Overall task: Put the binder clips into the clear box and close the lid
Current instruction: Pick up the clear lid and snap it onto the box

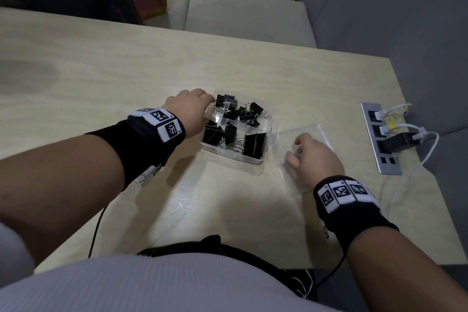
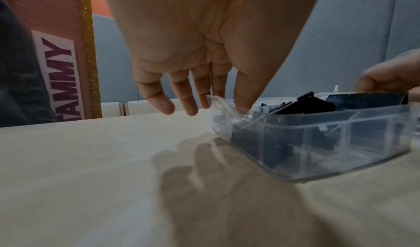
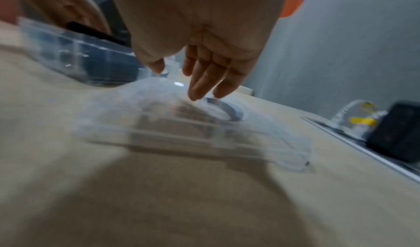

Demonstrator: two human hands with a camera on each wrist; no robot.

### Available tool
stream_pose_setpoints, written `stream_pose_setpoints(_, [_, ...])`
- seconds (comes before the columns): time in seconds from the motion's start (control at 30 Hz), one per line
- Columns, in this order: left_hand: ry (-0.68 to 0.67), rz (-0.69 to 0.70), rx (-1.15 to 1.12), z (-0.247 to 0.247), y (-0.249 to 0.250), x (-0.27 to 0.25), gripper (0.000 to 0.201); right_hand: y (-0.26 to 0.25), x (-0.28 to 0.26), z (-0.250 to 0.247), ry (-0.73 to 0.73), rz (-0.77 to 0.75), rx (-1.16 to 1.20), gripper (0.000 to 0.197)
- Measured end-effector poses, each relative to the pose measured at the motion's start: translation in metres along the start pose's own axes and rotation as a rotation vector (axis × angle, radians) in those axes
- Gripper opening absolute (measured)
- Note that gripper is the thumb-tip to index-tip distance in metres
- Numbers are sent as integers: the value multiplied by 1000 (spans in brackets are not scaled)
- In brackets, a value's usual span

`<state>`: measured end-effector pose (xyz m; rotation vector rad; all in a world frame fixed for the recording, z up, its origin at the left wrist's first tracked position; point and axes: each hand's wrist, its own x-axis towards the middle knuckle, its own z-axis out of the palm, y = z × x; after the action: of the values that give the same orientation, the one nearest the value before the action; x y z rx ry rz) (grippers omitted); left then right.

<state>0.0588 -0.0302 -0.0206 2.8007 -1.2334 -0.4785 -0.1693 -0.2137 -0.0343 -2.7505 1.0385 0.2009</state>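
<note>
My left hand (image 1: 188, 111) steadies the clear box (image 1: 253, 157) of binder clips (image 1: 254, 144), thumb on its rim; my right hand (image 1: 315, 157) hovers, fingers loose, over the open lid (image 1: 291, 175), gripping nothing.

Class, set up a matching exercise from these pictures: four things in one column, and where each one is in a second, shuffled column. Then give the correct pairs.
Things
1. binder clips
2. lid
3. left hand
4. charger

Places
A. plugged into the power strip set in the table
B. at the left edge of the clear box
C. inside the clear box
D. open flat on the table, under the right hand

Pairs: 1-C, 2-D, 3-B, 4-A
</note>
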Motion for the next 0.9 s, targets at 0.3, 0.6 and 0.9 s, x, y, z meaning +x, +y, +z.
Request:
stream_pose_setpoints(0.3, [-8, 2, -29, 2, -6, 2, 51, 17, 5, 14, -144, 798, 196, 85])
stream_pose_setpoints(0.6, [-1, 2, -95, 3, -14, 3, 53, 6, 14, 10, -84, 839, 417, 56])
stream_pose_setpoints(0.9, [-10, 14, -86, -2, -18, 1, 47, -2, 17, -31, 376, 543, 742, 41])
